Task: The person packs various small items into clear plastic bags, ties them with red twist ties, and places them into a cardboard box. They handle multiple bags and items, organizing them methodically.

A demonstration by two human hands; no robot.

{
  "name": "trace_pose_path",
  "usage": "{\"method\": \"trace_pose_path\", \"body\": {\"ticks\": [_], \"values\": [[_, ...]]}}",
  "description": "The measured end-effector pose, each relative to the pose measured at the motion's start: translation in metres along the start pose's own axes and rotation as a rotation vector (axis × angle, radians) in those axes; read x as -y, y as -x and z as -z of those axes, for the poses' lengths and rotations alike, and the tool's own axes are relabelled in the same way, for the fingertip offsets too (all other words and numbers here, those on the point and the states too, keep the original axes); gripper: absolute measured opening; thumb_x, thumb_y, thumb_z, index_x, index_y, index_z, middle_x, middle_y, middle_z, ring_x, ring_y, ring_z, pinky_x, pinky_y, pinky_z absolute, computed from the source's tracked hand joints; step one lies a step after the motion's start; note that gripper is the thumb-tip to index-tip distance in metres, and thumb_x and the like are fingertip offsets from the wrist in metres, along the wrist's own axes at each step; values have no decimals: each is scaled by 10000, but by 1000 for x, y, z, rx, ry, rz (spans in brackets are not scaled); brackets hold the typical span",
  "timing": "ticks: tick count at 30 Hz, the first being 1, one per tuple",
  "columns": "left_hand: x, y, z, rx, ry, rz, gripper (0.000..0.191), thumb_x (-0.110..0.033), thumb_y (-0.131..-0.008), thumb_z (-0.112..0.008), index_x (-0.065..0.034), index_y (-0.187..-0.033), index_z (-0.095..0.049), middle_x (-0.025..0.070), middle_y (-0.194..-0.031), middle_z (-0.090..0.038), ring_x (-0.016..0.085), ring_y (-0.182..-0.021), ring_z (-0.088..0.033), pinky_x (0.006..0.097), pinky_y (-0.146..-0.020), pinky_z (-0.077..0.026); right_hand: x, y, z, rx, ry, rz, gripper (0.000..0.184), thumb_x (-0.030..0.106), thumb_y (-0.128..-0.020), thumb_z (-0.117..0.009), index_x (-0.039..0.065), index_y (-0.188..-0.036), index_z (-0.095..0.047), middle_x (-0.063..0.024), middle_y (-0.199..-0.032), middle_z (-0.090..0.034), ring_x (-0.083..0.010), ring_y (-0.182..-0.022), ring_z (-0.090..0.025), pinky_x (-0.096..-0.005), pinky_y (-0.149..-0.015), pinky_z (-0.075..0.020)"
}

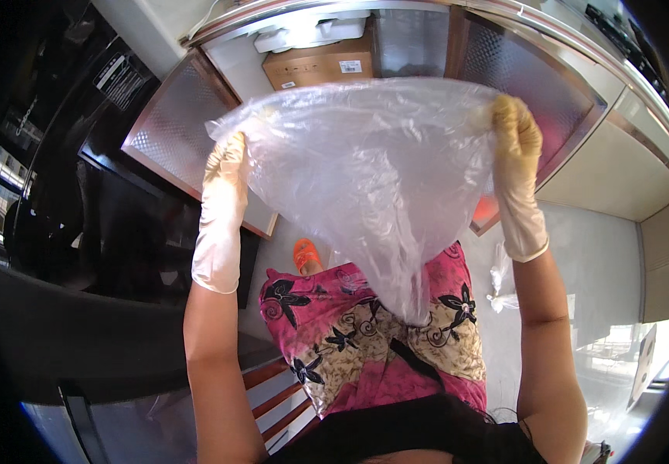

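Observation:
A large clear plastic bag [369,162] is spread wide between my two hands, its narrower crumpled end hanging over my lap. My left hand [227,168], in a pale yellow disposable glove, grips the bag's upper left edge. My right hand [517,133], gloved the same way, grips its upper right edge. The fingertips are partly hidden by the plastic.
Behind the bag, an open cabinet holds a cardboard box [323,66] with white foam packing [314,32] on it. Textured glass doors [178,130] stand open. A glossy black appliance is at the left. Small plastic bags [502,284] lie on the floor at right.

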State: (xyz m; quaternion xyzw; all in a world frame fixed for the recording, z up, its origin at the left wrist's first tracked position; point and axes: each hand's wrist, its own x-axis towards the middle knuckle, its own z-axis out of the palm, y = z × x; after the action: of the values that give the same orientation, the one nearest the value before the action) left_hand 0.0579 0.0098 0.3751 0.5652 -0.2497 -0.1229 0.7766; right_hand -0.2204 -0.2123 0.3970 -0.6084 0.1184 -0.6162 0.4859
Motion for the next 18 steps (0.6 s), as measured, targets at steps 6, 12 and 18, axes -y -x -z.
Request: {"method": "trace_pose_path", "body": {"ticks": [6, 12, 18], "values": [[-54, 1, -16, -35, -35, -531, 150, -154, -958, -587, -60, -903, -690, -28, -844, -657, 41, -755, -541, 201, -701, -440, 31, -43, -7, 205, 223, 213, 143, 103, -968, -563, 35, -862, -631, 56, -689, -549, -22, -655, -443, -172, -590, -378], [-76, -7, -37, -163, 91, -325, 174, -209, -972, -570, -68, -968, -671, -16, -839, -644, 47, -720, -535, 212, -644, -452, 34, -142, 78, 553, -877, -204, 543, 415, -956, -535, -24, -1274, -507, -136, -1156, -623, -200, -1060, -584, -321, -939, -444], [-87, 0, -52, -248, 42, -58, 209, -241, -970, -560, -56, -989, -654, -11, -829, -627, 76, -719, -550, 214, -636, -465, 47, -29, 20, 616, -286, -362, 751, 476, -864, -622, -26, -1373, -391, -169, -1312, -519, -245, -1164, -521, -371, -1013, -379]]}}
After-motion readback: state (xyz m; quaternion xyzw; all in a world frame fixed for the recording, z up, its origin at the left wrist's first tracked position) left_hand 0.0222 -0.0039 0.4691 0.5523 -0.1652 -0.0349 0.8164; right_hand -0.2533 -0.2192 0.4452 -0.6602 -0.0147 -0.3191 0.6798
